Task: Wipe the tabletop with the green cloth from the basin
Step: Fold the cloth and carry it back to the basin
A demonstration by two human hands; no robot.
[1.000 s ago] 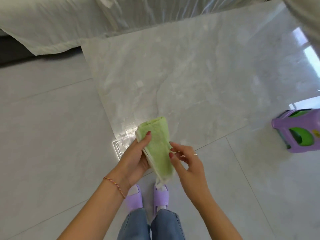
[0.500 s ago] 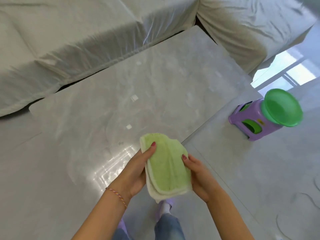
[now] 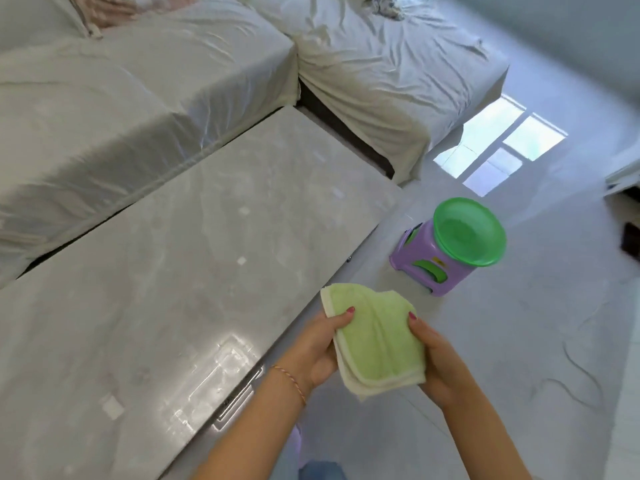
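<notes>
A folded green cloth (image 3: 375, 337) with a pale hem is held in the air just off the near right edge of the grey marble tabletop (image 3: 180, 271). My left hand (image 3: 317, 348) grips its left side with the thumb on top. Its right side is held by my right hand (image 3: 438, 358), thumb on top as well. The green basin (image 3: 469, 232) sits on a purple stool (image 3: 424, 268) on the floor, to the right of the table.
A sofa under a white dust cover (image 3: 138, 81) borders the table at the back and left, with another covered section (image 3: 398, 64) at the back right. Glossy white floor (image 3: 536, 341) lies to the right. A dark object (image 3: 632, 239) shows at the right edge.
The view has swung up and to the right, bringing the basin, stool and sofa into sight. The cloth went from a narrow hanging fold to a wider flat fold held by both hands.
</notes>
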